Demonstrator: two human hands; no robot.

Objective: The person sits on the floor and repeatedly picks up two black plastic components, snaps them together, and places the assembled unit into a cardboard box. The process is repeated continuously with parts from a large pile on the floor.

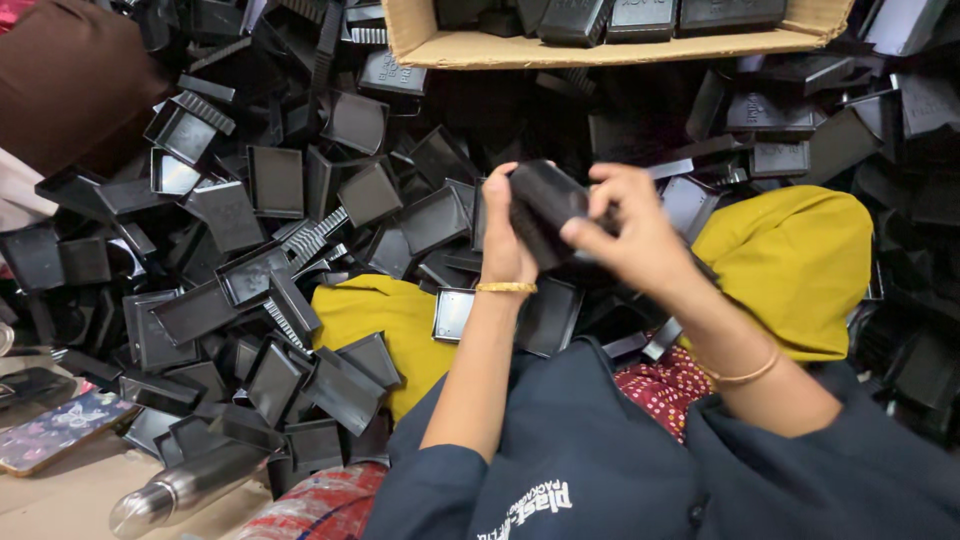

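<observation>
Both my hands hold one black plastic piece [548,205] above my lap, in the middle of the view. My left hand [505,240] grips its left side, a gold bangle on the wrist. My right hand [630,225] closes over its right end from above, fingers curled around it. The piece looks like a small rectangular box or cover; its far side is hidden by my fingers. A heap of similar black plastic trays and lids [270,230] lies all around my knees, which are covered by yellow cloth [790,260].
A cardboard box [600,45] holding stacked black pieces sits at the top. A steel bottle [185,487] and a phone in a patterned case [60,430] lie at the lower left. Brown fabric [70,80] is at the upper left.
</observation>
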